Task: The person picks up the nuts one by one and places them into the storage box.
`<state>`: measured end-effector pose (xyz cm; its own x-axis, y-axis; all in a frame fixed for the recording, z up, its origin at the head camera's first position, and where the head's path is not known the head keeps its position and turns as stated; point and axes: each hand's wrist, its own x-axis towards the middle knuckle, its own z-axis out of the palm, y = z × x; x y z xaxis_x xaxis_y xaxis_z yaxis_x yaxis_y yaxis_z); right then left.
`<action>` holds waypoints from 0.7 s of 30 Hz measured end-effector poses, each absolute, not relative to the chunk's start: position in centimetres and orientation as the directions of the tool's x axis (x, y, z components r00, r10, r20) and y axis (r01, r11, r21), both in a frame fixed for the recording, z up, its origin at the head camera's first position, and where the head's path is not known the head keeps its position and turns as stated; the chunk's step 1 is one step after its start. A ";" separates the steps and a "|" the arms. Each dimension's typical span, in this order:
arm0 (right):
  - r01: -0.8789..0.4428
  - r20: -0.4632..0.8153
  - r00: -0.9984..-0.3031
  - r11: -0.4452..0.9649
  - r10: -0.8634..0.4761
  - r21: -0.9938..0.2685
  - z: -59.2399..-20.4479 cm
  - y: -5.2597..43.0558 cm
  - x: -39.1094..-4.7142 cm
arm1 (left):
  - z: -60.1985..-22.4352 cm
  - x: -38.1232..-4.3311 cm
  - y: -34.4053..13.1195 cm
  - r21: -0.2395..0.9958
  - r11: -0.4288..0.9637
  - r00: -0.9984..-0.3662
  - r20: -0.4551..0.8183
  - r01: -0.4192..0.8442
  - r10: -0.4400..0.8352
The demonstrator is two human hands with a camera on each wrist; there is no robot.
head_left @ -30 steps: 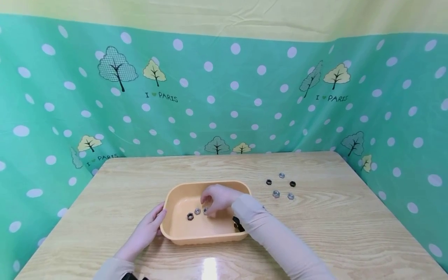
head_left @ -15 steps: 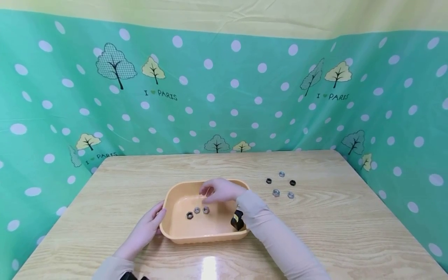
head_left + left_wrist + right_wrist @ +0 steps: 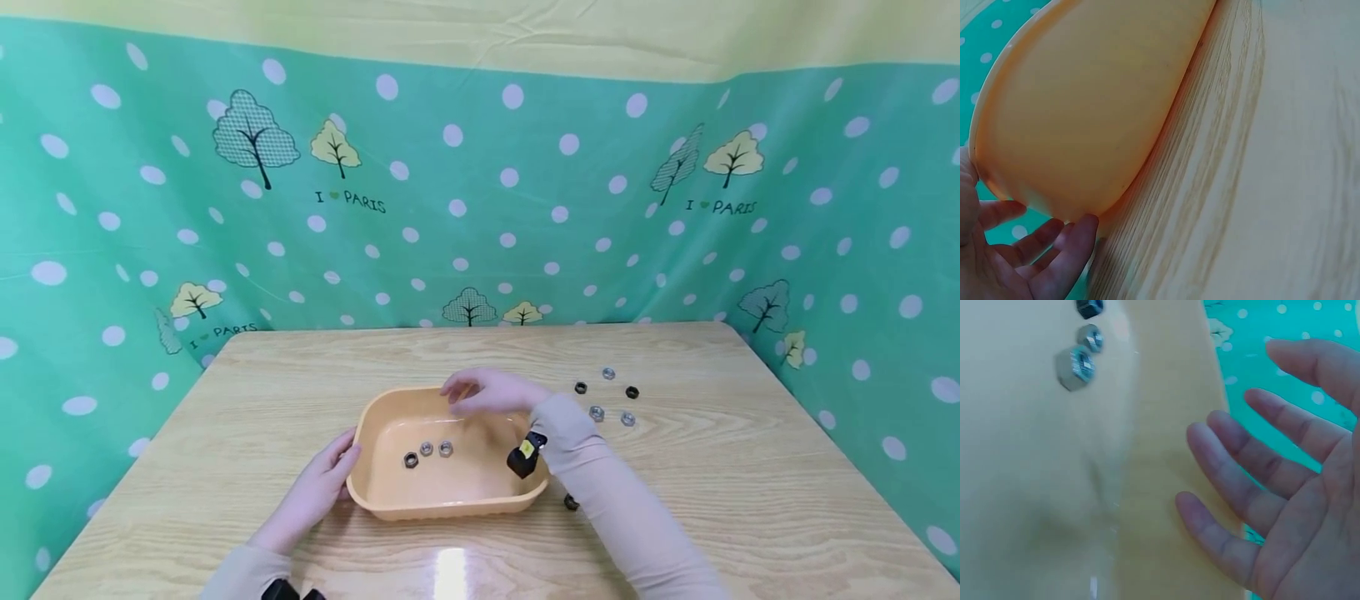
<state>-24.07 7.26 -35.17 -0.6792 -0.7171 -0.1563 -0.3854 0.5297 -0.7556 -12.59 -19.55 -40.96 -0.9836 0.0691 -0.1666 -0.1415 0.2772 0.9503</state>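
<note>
A peach plastic basin (image 3: 450, 507) sits on the table, holding one dark hex nut (image 3: 411, 460) and two silver hex nuts (image 3: 446, 449). At its left end my left hand (image 3: 322, 479) holds the outside of the wall, thumb by the rim. The left wrist view shows curled fingers (image 3: 1079, 250) against that wall. Over the basin's far rim hovers my right hand (image 3: 491, 392), fingers loosely bent and holding nothing. In the right wrist view, its spread fingers (image 3: 1216, 456) are apart from the silver nut (image 3: 1075, 367).
Several loose nuts, silver (image 3: 597, 413) and black (image 3: 632, 392), lie on the table right of the basin. Another dark nut (image 3: 572, 502) is partly hidden by the right sleeve (image 3: 622, 500). A green dotted curtain (image 3: 510, 208) stands behind the wooden table (image 3: 300, 383).
My right hand has let go of a silver nut in the basin, then risen and moved back to the far rim. The left hand stays at the basin's left end.
</note>
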 end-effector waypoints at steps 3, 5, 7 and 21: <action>-0.368 -0.171 -0.683 0.537 -0.710 -0.759 -34.3 8.5 -24.2 | -41.0 -12.6 -19.6 0.946 0.297 -0.985 -0.157 -0.132 0.065; -0.366 -0.174 -0.682 0.538 -0.711 -0.759 -33.8 9.5 -24.2 | -41.0 -12.5 -19.6 0.941 0.316 -0.987 -0.150 -0.123 0.061; -0.362 -0.173 -0.684 0.536 -0.709 -0.763 -33.4 10.6 -24.0 | -41.0 -12.5 -19.6 0.937 0.332 -0.989 -0.136 -0.107 0.066; -0.436 -0.026 -0.706 0.464 -0.707 -0.771 -33.7 15.3 -21.2 | -41.2 -12.4 -19.6 0.949 0.296 -0.989 -0.135 -0.112 0.058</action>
